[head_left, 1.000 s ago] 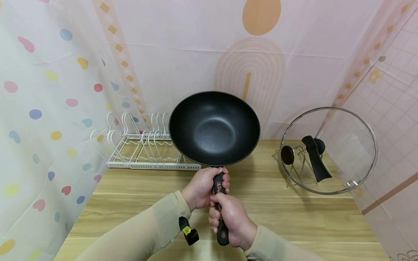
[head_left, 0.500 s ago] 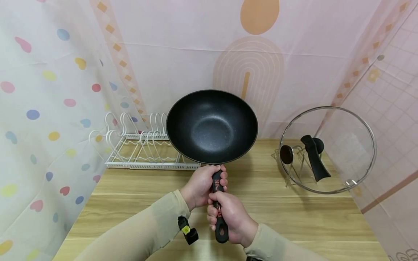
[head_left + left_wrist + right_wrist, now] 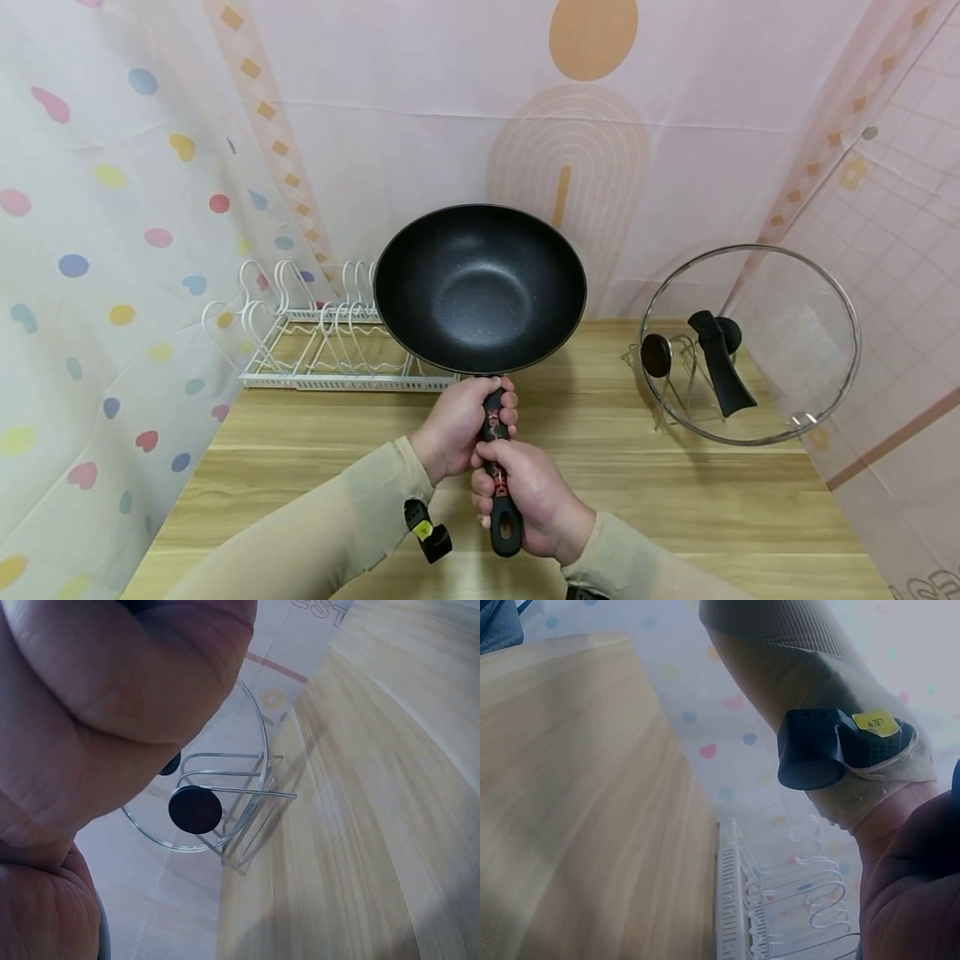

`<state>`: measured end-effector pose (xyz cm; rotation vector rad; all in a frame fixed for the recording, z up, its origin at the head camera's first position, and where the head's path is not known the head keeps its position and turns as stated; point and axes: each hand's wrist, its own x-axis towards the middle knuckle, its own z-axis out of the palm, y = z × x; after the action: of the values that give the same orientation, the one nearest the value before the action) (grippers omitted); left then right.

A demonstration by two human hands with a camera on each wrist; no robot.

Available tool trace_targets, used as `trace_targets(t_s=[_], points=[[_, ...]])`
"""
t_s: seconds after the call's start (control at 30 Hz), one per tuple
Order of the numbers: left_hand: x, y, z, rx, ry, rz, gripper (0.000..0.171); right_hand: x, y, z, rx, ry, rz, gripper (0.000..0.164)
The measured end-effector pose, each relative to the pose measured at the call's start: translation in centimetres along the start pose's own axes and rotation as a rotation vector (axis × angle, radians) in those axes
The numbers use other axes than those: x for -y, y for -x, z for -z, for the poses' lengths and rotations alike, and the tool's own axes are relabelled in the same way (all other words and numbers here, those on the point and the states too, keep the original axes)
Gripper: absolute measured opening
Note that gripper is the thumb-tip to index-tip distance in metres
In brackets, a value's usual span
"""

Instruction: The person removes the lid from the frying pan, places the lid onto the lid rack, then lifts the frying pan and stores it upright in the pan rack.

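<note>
In the head view a black wok (image 3: 480, 292) is held up above the table, its inside tilted towards me. My left hand (image 3: 459, 425) grips the upper part of its black handle, close to the pan. Lower down the same handle, my right hand (image 3: 531, 493) has its fingers curled round it, and the handle's looped end (image 3: 506, 533) shows below. The wok hides the right part of a white wire rack (image 3: 330, 354) behind it. In the left wrist view, curled fingers (image 3: 112, 697) fill the upper left, and the handle is hidden there.
On the right, a glass lid (image 3: 810, 333) with a black handle stands upright in a metal wire stand (image 3: 678, 383). Patterned curtains (image 3: 360, 150) hang behind and at both sides of the wooden table (image 3: 637, 500). The white rack sits at the back left.
The wok and both hands have shifted slightly left and up in the head view. The background has shifted slightly left too. The grip looks the same.
</note>
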<state>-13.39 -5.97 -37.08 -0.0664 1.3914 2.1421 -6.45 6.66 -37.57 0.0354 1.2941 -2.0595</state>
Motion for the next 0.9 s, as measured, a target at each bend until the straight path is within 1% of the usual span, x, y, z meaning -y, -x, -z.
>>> trace_targets(t_s=[0.37,0.53,0.67,0.9], points=[[-0.4,0.4,0.3,-0.025,-0.028,0.004,0.025,0.0,0.1,-0.1,0.041,0.043,0.031,0.013],[-0.5,0.5,0.4,-0.042,-0.033,-0.004,0.025,0.0,0.2,-0.1,0.043,0.045,0.033,0.012],[-0.7,0.6,0.5,-0.062,-0.039,-0.012,0.024,0.0,0.2,-0.1,0.051,0.051,0.046,0.014],[-1.2,1.0,0.7,-0.097,-0.04,-0.02,0.021,-0.1,0.2,0.0,0.1,0.081,0.086,0.022]])
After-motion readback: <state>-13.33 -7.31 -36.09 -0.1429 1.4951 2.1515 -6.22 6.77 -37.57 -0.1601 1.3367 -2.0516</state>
